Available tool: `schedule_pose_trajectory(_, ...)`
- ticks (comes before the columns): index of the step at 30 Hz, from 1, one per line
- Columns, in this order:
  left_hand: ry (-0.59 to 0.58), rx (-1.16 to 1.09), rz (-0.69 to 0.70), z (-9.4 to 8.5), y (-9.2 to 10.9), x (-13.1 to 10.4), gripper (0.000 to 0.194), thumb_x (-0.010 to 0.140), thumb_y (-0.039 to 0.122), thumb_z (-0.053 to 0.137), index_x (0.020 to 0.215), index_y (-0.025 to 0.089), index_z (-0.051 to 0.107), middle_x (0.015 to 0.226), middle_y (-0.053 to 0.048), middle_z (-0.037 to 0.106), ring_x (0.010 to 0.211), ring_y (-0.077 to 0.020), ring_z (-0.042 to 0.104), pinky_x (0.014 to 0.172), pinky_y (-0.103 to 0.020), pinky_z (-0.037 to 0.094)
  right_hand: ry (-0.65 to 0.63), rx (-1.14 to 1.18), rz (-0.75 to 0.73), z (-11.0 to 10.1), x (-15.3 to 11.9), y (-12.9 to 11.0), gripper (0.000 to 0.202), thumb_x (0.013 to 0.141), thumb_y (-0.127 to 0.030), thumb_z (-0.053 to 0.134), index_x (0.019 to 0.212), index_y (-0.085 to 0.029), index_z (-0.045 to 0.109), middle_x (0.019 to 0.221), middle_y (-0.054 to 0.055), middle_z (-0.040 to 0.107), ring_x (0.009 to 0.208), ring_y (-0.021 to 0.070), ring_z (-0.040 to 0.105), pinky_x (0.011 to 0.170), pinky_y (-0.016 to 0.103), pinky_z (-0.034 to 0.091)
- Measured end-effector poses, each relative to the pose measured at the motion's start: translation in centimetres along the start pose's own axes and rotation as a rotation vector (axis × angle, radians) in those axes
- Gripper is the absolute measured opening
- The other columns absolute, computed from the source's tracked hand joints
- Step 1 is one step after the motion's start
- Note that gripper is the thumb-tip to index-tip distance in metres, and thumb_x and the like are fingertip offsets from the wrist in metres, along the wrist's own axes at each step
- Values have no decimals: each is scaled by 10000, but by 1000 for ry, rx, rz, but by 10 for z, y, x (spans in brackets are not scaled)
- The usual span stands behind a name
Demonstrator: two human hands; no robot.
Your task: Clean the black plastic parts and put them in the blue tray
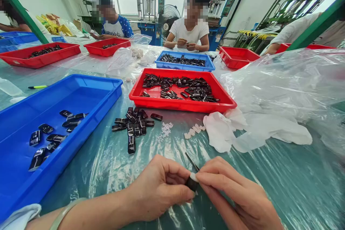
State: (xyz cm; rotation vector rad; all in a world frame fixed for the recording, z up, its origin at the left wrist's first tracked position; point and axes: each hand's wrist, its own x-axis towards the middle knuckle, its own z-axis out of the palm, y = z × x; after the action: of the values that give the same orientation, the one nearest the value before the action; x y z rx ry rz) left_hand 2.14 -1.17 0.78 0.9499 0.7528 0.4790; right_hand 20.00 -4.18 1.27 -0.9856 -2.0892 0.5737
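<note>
My left hand (161,188) is closed, with thumb and fingers pinching a small black plastic piece (192,184). Against that piece, the closed fingers of my right hand (229,190) grip thin dark tweezers (192,161) whose tip points away to the upper left. A small white bit (193,177) shows at my right fingertips, touching the black piece's top edge; whether it is held or worn on a finger I cannot tell. Ahead of my hands lies a pile of glossy black pieces (134,124), with tiny white scraps (166,129) and several off-white pieces (194,130) beside it.
A blue tray (88,81) at left holds several black pieces. Ahead, a red tray (183,105) holds many more, with another blue tray (185,67) behind it. Crumpled white cloth (221,133) and clear plastic sheeting (291,86) lie at right. Co-workers sit across the table.
</note>
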Motion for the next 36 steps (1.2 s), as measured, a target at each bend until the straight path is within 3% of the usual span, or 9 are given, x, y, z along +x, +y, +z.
schedule_pose_trajectory(10,29,120,1,-1,-1,0,192,625,116,601,775,116,721,517,13,509,500,-70,423,515,-194,339,-24,1,-20,1,1,6,274,791,-10,517,974,-203,583,772,40,596,684,124,573,583,217,497)
schedule_pose_trajectory(25,-13,262,15,-3,2,-5,110,648,117,567,667,85,670,501,30,468,501,-67,379,486,-191,295,-104,45,-51,1,1,2,254,789,2,500,902,-189,623,741,56,587,703,150,550,615,247,500)
schedule_pose_trajectory(36,48,141,-57,-1,-2,-2,119,596,135,571,646,95,671,495,18,504,478,-74,430,498,-196,344,-102,56,34,5,1,5,234,805,-69,521,955,-209,633,746,30,588,681,126,576,611,220,495)
